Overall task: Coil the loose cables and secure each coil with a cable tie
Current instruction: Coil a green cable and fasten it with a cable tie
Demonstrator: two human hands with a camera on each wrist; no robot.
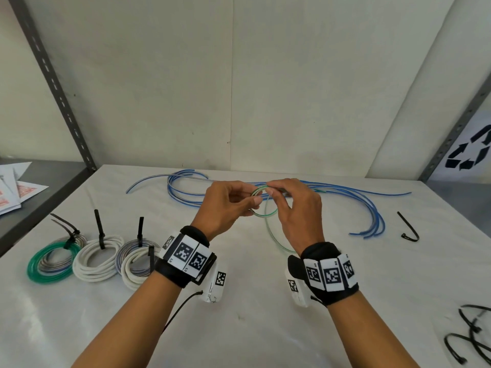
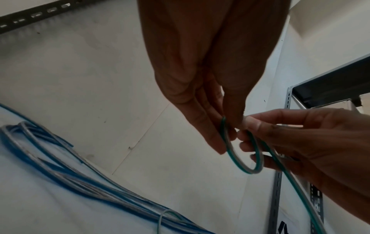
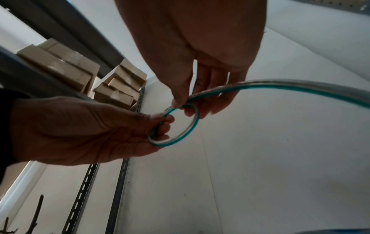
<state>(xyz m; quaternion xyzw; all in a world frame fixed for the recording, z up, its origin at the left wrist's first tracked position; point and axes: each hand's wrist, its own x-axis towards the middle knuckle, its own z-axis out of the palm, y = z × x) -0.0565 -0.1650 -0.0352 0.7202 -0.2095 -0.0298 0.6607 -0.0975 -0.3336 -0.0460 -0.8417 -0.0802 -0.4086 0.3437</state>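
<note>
Near edge: heap of black cable ties (image 1: 470, 338). Farther: four tied coils (image 1: 87, 257) left, one loose black tie (image 1: 409, 229) right. Mid-air: left hand (image 1: 225, 205) and right hand (image 1: 295, 208) both pinching thin green-and-clear cable (image 1: 261, 205), first small loop. Risk: loop springing open under loosened pinch. Beyond: blue cables (image 1: 186, 192), several, uncounted.

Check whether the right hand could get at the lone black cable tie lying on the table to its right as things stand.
Probably yes: the lone black cable tie lies in the open with nothing between it and the right hand, but that hand is pinching the green cable and must let go first.
</note>
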